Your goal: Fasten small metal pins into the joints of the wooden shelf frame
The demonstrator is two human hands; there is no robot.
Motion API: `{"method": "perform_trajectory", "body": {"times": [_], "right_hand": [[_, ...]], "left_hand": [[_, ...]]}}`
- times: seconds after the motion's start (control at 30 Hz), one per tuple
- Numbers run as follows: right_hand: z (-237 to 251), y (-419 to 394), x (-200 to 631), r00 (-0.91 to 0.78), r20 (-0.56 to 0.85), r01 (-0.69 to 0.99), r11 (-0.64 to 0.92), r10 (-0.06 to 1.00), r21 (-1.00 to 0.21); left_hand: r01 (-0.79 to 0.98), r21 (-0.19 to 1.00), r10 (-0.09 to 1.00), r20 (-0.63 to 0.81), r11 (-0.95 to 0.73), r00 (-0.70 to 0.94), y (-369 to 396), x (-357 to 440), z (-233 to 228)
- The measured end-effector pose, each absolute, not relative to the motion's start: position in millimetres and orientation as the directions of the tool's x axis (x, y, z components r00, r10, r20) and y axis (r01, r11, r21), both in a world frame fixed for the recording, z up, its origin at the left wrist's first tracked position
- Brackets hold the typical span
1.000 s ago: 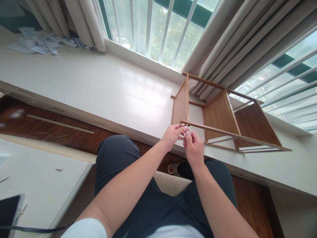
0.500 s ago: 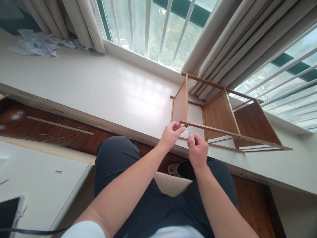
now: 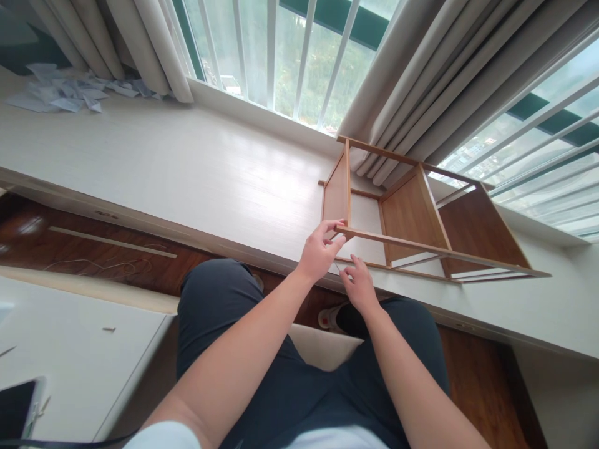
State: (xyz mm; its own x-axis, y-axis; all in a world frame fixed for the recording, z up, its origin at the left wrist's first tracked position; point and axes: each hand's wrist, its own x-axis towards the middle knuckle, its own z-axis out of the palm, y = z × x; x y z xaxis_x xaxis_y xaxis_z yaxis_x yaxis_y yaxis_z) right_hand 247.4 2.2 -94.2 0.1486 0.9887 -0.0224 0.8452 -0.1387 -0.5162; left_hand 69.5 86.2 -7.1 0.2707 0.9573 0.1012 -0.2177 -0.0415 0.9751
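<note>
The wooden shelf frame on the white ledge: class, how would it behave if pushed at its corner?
The shelf frame looks thin-slatted and open, so probably light. On the smooth ledge it would likely slide. The left hand grips its corner, perhaps steadying it.

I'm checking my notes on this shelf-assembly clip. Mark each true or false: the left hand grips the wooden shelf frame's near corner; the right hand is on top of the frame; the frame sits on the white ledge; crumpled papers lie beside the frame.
1. The left hand grips the wooden shelf frame at its near corner. True.
2. The right hand is on top of the frame. False: it is lower, by the frame's bottom rail.
3. The frame sits on the white ledge. True.
4. Crumpled papers lie beside the frame. False: they lie at the ledge's far left end.
</note>
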Motion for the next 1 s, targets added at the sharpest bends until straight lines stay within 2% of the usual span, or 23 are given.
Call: {"method": "perform_trajectory", "body": {"times": [0.13,0.3,0.5,0.77,0.87,1.0], "right_hand": [[-115,-2,252,0.136,-0.079,0.856,-0.157,0.988,-0.493],[-121,-5,254,0.119,-0.080,0.858,-0.143,0.990,-0.494],[-123,-3,255,0.107,-0.090,0.839,-0.139,0.990,-0.527],[-117,-12,270,0.055,-0.061,0.758,-0.081,0.997,-0.647],[-107,-25,283,0.096,-0.054,0.747,-0.108,0.994,-0.656],[-93,-45,310,0.175,0.008,0.742,-0.126,0.985,-0.658]], "left_hand": [[-0.294,0.956,0.951,0.108,-0.019,0.288,92,68,-10],[-0.275,0.961,0.948,0.096,-0.009,0.304,97,67,-8],[-0.270,0.956,0.942,0.188,-0.111,0.277,101,68,-18],[-0.179,0.971,0.941,0.202,-0.157,0.270,106,67,-22],[-0.137,0.974,0.945,0.210,-0.180,0.250,107,66,-22],[0.013,0.969,0.952,0.242,-0.249,0.187,113,64,-24]]}}
